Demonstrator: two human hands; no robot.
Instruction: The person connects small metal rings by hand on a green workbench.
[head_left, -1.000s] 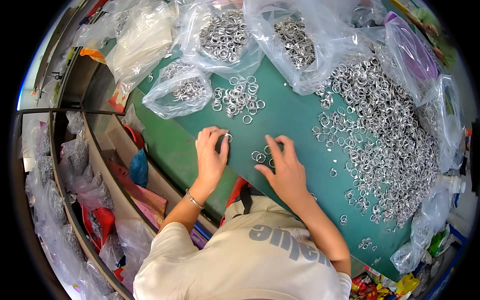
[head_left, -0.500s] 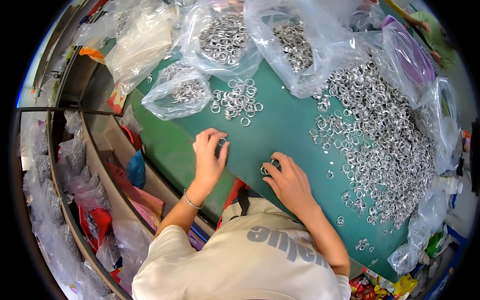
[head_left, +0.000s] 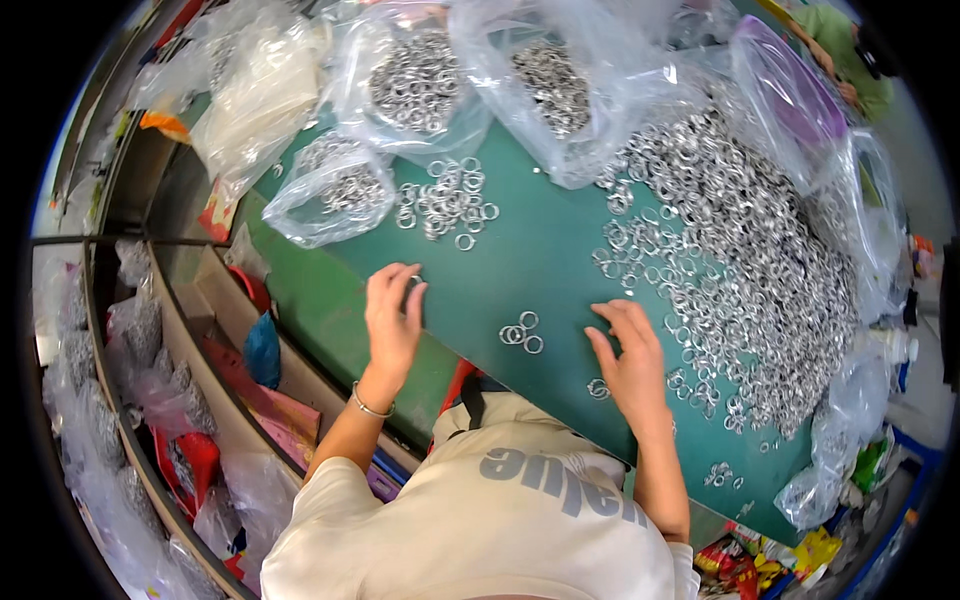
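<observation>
My left hand (head_left: pixel 392 325) is over the table's near left part, thumb and fingertips closed on a small silvery metal ring (head_left: pixel 415 281) that shows only partly. Off to the right, my right hand (head_left: pixel 636 365) is open, its thumb apart from the fingers and nothing visible between them. A small ring cluster (head_left: pixel 598 388) lies just left of its wrist side. Between the hands, several metal rings (head_left: pixel 521 333) rest in a loose group on the green tabletop (head_left: pixel 500 270). Farther off, a scattered batch of rings (head_left: pixel 447 203) lies beside a small clear bag (head_left: pixel 330 195).
A big heap of rings (head_left: pixel 760 280) covers the table's right side. Open plastic bags of rings (head_left: pixel 415 85) line the far edge. At left, a compartmented shelf (head_left: pixel 165 330) holds bagged parts. Another person (head_left: pixel 845 60) is at the far right corner.
My right hand has moved right and opened, leaving the ring group on the table. My left hand keeps its pinch. The whole view has shifted slightly.
</observation>
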